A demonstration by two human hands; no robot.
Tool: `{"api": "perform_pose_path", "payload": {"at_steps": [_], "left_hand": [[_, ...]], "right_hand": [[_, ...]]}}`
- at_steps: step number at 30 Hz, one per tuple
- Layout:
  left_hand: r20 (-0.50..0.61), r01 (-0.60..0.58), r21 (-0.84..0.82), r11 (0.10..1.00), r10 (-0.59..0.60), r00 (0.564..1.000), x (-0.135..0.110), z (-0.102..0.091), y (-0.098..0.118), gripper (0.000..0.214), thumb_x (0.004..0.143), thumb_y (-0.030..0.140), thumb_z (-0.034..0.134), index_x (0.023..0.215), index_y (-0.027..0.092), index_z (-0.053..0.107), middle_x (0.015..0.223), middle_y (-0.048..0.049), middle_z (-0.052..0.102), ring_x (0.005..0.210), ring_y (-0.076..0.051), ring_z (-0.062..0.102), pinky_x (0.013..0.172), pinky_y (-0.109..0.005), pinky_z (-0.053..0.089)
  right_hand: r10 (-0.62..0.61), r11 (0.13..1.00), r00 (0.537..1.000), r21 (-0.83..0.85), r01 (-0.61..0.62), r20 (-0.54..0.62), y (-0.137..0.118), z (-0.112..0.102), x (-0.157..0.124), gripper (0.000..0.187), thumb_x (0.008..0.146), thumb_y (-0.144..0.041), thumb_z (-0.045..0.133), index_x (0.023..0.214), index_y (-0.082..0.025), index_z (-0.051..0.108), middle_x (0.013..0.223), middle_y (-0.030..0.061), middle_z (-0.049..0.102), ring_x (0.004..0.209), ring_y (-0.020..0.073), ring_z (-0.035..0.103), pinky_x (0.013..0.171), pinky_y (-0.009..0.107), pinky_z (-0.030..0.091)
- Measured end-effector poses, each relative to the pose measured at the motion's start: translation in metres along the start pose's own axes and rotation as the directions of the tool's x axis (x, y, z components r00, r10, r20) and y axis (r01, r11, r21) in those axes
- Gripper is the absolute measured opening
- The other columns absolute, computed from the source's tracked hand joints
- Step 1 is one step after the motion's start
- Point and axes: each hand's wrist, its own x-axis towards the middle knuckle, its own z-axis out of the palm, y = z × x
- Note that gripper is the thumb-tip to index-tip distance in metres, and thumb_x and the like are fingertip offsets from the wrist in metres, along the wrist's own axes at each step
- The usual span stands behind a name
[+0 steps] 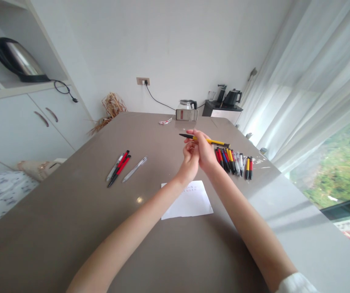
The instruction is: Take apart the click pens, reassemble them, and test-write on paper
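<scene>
A yellow pen with a black tip and black end (219, 143) lies across my right hand (203, 148), which grips it above the table with the tip to the left. Pressed close against it is my left hand (190, 159), its fingers curled; what they hold, if anything, is hidden. Below both wrists a white sheet of paper (190, 203) lies on the table, with faint writing near its top edge. Just right of my right hand lies a row of several pens (230, 160), red, blue, yellow, black and clear.
Red-and-black pens (119, 169) and a clear pen (135, 169) lie on the brown table (126, 244) at left. A glass pot (187, 104) stands at the far edge, near a crumpled wrapper (165, 121). Curtains (309, 81) hang at right.
</scene>
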Motion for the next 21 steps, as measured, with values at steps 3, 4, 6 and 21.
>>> {"api": "perform_pose_path", "payload": {"at_steps": [3, 4, 6, 21], "left_hand": [[0.2, -0.158, 0.356, 0.921, 0.09, 0.976, -0.013, -0.001, 0.008, 0.032, 0.078, 0.028, 0.046, 0.11, 0.021, 0.041, 0.107, -0.0084, 0.053, 0.105, -0.021, 0.048, 0.088, -0.033, 0.038], [0.257, -0.205, 0.483, 0.851, 0.086, 0.963, -0.021, -0.002, 0.012, 0.036, 0.077, 0.027, 0.048, 0.112, 0.02, 0.042, 0.109, -0.0098, 0.053, 0.106, -0.023, 0.047, 0.089, -0.035, 0.037], [0.329, -0.294, 0.731, 0.616, 0.059, 0.942, -0.046, -0.004, 0.018, 0.046, 0.075, 0.023, 0.049, 0.119, 0.016, 0.039, 0.118, -0.0136, 0.048, 0.111, -0.028, 0.043, 0.091, -0.041, 0.033], [0.529, -0.56, 0.792, -0.242, -0.187, 0.828, -0.153, -0.02, -0.014, 0.081, 0.066, 0.07, 0.027, 0.122, 0.014, 0.043, 0.123, -0.0155, 0.045, 0.111, -0.038, 0.039, 0.08, -0.049, 0.039]], "right_hand": [[0.057, 0.997, 0.998, 0.057, -0.057, 0.006, -0.012, -0.016, 0.002, 0.039, 0.078, -0.049, 0.036, 0.098, -0.02, 0.052, 0.086, 0.0056, 0.062, 0.062, 0.0118, 0.058, 0.038, 0.018, 0.034], [0.067, 0.996, 0.998, 0.057, -0.067, 0.002, -0.014, -0.021, 0.002, 0.038, 0.077, -0.049, 0.039, 0.097, -0.02, 0.053, 0.088, 0.0058, 0.062, 0.064, 0.0124, 0.058, 0.035, 0.017, 0.031], [0.078, 0.996, 0.997, 0.04, -0.078, -0.004, -0.016, -0.028, -0.003, 0.034, 0.071, -0.045, 0.05, 0.092, -0.019, 0.055, 0.087, 0.0055, 0.062, 0.065, 0.0122, 0.058, 0.034, 0.016, 0.028], [0.225, 0.941, 0.957, -0.296, -0.164, 0.185, 0.052, -0.023, -0.09, 0.017, 0.065, -0.025, 0.058, 0.067, -0.018, 0.042, 0.06, -0.0041, 0.046, 0.053, 0.0068, 0.041, 0.048, 0.019, 0.034]]}}
